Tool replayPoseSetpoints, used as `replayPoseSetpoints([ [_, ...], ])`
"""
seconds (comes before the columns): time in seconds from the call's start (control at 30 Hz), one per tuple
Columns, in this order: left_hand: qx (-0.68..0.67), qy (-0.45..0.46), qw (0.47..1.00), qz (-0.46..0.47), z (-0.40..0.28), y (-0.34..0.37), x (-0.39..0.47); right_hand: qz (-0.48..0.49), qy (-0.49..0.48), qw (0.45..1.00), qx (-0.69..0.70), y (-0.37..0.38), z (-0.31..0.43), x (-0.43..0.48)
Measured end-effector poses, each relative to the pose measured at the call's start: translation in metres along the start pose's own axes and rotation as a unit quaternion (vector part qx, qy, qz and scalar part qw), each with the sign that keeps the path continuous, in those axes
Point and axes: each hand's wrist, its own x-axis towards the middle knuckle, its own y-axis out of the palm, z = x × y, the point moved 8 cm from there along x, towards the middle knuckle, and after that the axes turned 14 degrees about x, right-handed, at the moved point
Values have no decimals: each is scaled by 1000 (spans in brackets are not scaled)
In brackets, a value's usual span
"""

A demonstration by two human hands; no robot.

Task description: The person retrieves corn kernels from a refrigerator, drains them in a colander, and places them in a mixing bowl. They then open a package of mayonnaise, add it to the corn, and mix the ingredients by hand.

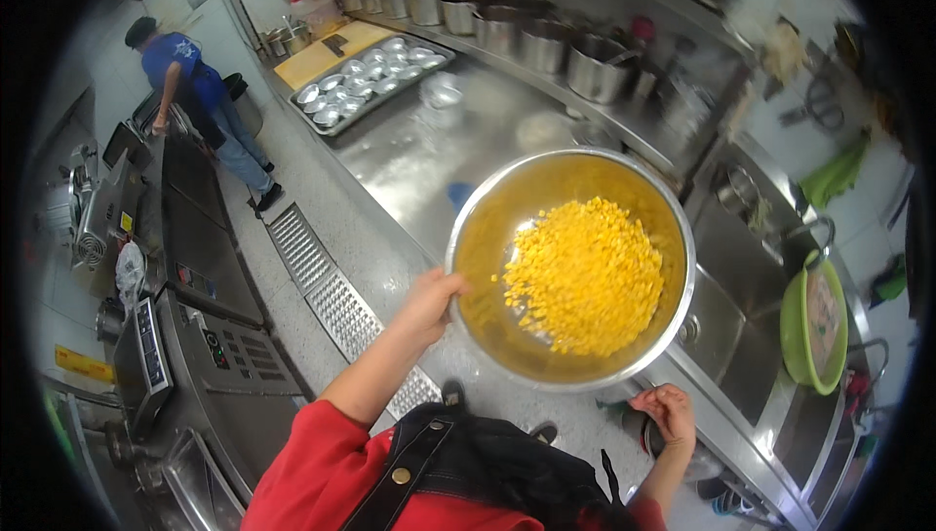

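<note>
My left hand (pixel 429 306) grips the left rim of a large stainless steel bowl (pixel 570 380), its thumb over the edge. Yellow corn kernels (pixel 589 275) lie across the bowl's bottom, heaped mostly towards the right, with a few loose ones at the left. Below the bowl's lower right rim is my right hand (pixel 667 414), its fingers curled and apart from the bowl, with nothing visible in it. The bowl is in front of the steel worktable's (pixel 395 165) near end and beside the sink.
A tray (pixel 329 129) of foil cups and a yellow cutting board (pixel 296 66) lie on the worktable. Steel pots (pixel 596 74) line a shelf. Right, a green basin (pixel 793 337) stands by the sink (pixel 713 311). A co-worker (pixel 183 70) stands at the left counter. A drain grate (pixel 344 311) crosses the floor.
</note>
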Motion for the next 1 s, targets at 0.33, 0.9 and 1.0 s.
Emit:
replayPoseSetpoints([
  [0.33,79,34,987,-134,-57,-202,79,-153,-335,830,-420,218,139,89],
  [0.9,38,-17,993,-112,-92,-334,205,-175,-359,708,-583,388,-17,321],
  [1.0,57,-30,996,-61,-106,-324,236,-229,-358,722,-545,379,1,323],
])
